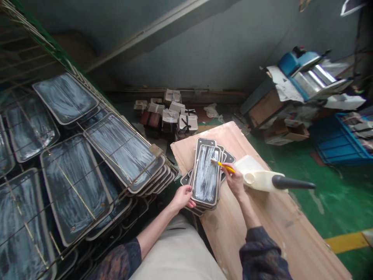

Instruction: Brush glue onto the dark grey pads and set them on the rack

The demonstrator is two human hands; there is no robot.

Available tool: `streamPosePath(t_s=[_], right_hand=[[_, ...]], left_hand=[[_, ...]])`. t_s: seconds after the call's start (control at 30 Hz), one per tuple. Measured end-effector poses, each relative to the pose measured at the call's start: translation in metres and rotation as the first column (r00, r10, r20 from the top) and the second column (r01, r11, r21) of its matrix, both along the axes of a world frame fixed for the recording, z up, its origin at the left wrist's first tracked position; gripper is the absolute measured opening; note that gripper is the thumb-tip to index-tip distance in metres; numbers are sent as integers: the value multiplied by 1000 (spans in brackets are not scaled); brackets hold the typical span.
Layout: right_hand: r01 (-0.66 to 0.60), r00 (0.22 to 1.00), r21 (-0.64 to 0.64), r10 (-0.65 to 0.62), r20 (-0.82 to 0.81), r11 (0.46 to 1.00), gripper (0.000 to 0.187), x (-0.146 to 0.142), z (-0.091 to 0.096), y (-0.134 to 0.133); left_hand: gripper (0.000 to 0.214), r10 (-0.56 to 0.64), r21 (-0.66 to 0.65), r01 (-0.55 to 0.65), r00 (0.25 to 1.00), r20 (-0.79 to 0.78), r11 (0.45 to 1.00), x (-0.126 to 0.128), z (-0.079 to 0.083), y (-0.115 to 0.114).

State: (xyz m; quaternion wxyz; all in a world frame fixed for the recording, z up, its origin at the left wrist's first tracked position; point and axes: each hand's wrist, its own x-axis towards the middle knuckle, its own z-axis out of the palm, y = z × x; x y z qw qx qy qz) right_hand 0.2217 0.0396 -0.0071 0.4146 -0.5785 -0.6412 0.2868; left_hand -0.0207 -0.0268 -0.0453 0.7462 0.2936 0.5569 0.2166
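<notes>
The panel (204,179) tops a stack (206,142) on the counter (241,229), long axis pointing forward, between the right hand (234,180), pinching a brush (226,167) at its far half, and the left hand (184,197), touching its near-left edge, grip unclear.

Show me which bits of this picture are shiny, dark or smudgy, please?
Head view: the silver rollers gleam brightly, and the top panel has shiny streaks; head view: the upper left, around the green rack, is dim; head view: outer edges look stretched and soft, and the brush lacks sharp bristle detail.
</notes>
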Motion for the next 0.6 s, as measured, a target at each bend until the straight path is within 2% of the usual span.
streamPosePath(t_s=[0.1, 0.23, 0.37, 0.43, 0.5, 0.53, 0.6], right_hand=[[-30, 992, 152, 10, 129, 988, 27, -9, -5, 34], [-135, 968, 139, 100, 232, 981, 26, -24, -13, 47], [-211, 947, 62, 189, 259, 975, 22, -23, -3, 25], [-238, 945, -56, 245, 216, 970, 21, -17, 11, 8], [-244, 958, -203, 268, 98, 948, 22, -10, 26, -10], [-224, 971, -243, 237, 21, 944, 23, -7, 32, -18], [-110, 990, -213, 87, -113, 971, 26, -2, 39, -30]], left_hand=[[28, 4, 3, -4, 1000, 15, 1000, 0, 0, 1], [33, 27, 2, -27, 999, 20, 1000, 1, 4, 1], [30, 54, -11, -53, 998, 38, 999, 1, 11, 2], [28, 61, -20, -60, 996, 65, 998, 0, 15, 2], [27, 66, -32, -63, 993, 99, 997, -2, 19, 2], [26, 67, -37, -63, 991, 117, 997, -3, 21, 2], [25, 64, -40, -59, 986, 154, 997, -4, 25, 4]])
